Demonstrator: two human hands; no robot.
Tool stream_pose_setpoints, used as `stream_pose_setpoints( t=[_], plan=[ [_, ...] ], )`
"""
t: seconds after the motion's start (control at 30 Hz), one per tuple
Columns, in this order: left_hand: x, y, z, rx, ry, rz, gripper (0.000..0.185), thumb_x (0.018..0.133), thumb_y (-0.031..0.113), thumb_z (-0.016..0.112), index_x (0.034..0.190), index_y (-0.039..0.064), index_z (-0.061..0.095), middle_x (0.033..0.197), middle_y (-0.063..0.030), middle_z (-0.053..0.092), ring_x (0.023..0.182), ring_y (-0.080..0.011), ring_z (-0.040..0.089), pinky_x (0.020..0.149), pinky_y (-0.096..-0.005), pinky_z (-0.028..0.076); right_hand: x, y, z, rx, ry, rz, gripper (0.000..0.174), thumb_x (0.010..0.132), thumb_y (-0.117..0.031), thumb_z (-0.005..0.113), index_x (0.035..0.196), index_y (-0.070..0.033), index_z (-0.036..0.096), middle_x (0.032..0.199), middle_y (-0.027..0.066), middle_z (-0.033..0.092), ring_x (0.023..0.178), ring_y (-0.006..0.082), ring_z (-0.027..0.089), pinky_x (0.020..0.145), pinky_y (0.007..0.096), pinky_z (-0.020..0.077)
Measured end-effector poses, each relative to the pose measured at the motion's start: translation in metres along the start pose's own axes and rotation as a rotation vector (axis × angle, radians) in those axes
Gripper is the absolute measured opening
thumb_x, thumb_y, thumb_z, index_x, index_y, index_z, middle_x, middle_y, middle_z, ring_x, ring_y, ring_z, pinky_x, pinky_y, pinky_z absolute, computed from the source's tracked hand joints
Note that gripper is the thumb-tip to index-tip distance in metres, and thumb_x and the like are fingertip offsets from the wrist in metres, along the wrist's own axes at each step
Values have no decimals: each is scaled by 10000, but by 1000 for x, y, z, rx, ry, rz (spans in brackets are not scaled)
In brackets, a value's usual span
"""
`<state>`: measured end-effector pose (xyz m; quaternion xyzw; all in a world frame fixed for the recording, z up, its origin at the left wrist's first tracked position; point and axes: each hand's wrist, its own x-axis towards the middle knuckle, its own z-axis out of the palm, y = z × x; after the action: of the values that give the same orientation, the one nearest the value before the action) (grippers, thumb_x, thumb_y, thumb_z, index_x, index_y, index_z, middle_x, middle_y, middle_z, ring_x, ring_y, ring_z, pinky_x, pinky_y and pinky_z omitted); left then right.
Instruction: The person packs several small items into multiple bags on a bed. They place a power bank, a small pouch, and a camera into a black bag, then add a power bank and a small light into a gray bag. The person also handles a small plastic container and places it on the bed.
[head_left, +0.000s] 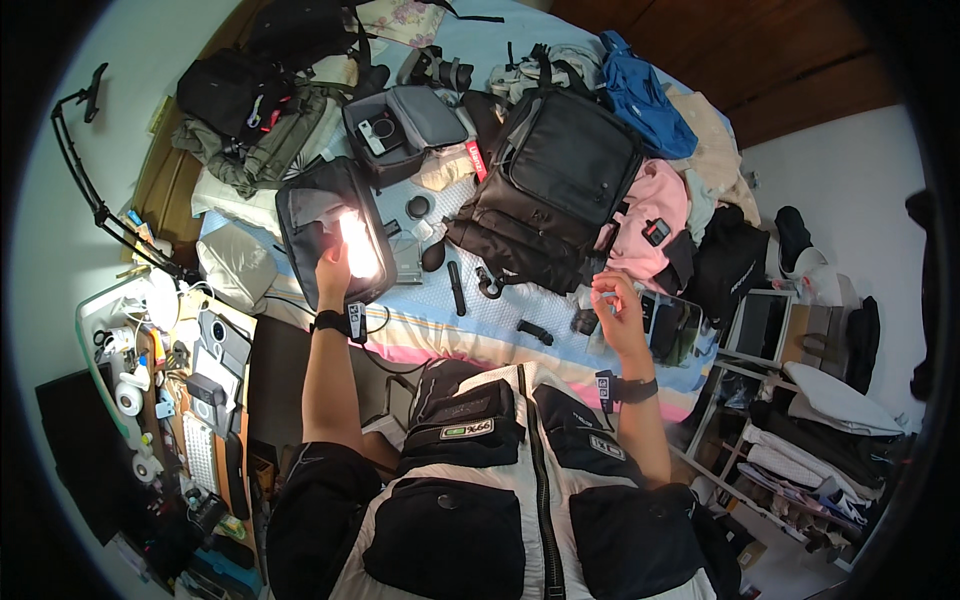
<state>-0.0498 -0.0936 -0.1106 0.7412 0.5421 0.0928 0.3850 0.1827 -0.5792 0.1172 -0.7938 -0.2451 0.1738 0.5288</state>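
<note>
My left hand grips a brightly lit light panel over a dark grey zippered case. Glare hides the panel's details and part of the case's inside. Over the near right part of the bed is my right hand, fingers loosely bent and apart, with nothing seen in it. Close to it lie a dark glossy flat item and a small black object. Between the hands lie a black stick-shaped item, a rubber air blower and a black strap-like piece.
A large black backpack fills the bed's middle. Behind the lit case stands an open padded case holding a silver camera. A cluttered desk with a jointed arm stand is on the left. Shelves stand right.
</note>
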Motion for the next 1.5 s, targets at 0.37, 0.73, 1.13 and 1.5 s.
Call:
stream_pose_setpoints(
  t=[0.37,0.73,1.13,1.5],
  plan=[
    [1,-10,3,108,34,182,494,872,352,743,1176,-34,693,1091,-287,706,1074,-454,668,899,-450,532,-1,1,-4,-11,7,-16,133,960,-110,695,1066,-35,666,1199,66,602,982,129,617,738,249,500],
    [2,-5,3,133,-13,129,533,850,396,776,1178,-16,691,1084,-256,723,1053,-440,684,896,-467,543,-7,8,-9,26,29,-17,128,955,-108,698,1059,-41,667,1175,58,599,926,118,620,708,249,491],
    [-6,-1,12,180,-1,126,661,788,472,846,1102,-67,630,1068,-303,698,1047,-468,673,879,-484,539,-9,14,-19,49,44,-4,133,958,-117,705,1059,-37,669,1181,53,588,929,113,610,711,244,488],
    [-14,1,35,-18,-9,172,738,823,441,818,1329,-21,546,1312,-278,616,1245,-433,575,1052,-479,472,-5,17,-18,52,32,2,125,956,-117,705,1051,-42,672,1172,50,595,934,115,612,721,252,486]
  ],
)
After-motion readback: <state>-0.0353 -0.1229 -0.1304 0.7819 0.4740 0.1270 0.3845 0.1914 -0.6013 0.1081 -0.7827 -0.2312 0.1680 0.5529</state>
